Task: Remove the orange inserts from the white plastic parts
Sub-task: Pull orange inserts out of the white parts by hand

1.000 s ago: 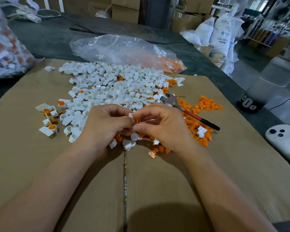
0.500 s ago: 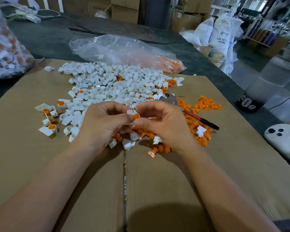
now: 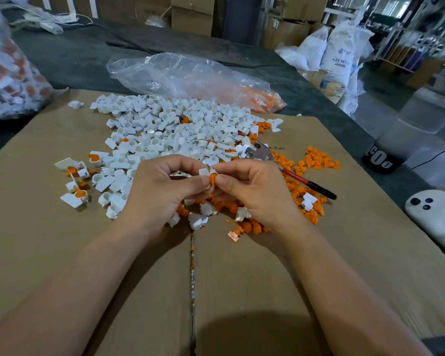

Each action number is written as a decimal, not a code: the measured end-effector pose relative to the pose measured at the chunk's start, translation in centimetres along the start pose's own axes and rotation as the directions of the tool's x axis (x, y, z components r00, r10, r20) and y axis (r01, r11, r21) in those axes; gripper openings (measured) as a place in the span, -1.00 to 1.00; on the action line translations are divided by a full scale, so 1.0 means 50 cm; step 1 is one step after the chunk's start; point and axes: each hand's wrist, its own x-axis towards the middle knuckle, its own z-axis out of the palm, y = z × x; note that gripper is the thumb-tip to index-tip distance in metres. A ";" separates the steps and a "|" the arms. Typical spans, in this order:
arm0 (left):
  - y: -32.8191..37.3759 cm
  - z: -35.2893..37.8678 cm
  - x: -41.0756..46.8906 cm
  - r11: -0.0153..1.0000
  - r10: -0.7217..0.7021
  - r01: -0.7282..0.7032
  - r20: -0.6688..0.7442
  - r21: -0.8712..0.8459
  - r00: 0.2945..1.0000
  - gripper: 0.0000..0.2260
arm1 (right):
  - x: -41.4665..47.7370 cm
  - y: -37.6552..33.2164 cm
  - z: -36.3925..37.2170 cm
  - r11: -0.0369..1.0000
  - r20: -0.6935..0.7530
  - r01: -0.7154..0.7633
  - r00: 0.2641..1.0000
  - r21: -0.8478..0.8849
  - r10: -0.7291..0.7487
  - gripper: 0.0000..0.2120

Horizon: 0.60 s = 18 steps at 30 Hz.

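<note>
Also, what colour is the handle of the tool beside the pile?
The handle is red with a black end; head view.

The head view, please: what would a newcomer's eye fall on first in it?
At the centre the left hand pinches a white part and the right hand its orange insert. Behind them a broad heap of white parts covers the cardboard, with loose orange inserts scattered to the right.

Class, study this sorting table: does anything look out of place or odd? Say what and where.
Two white parts lie among the loose inserts on the right. One pale pinkish insert by the cardboard seam differs in colour from the rest.
</note>
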 end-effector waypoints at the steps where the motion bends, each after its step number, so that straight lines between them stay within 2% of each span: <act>1: 0.000 0.000 0.001 1.000 -0.004 0.004 0.001 -0.003 1.000 -0.85 | -0.001 0.000 0.001 1.000 -0.003 0.008 1.000 0.001 -0.008 -0.80; 13: 0.000 0.001 0.002 0.998 0.017 -0.018 0.031 0.057 0.999 -0.87 | -0.004 -0.004 0.000 0.999 -0.025 0.033 0.999 -0.016 -0.033 -0.84; 18: -0.002 0.002 0.003 0.995 0.023 -0.025 0.020 0.100 1.000 -0.86 | -0.004 -0.002 0.007 0.990 -0.035 0.036 0.999 -0.135 -0.042 -0.88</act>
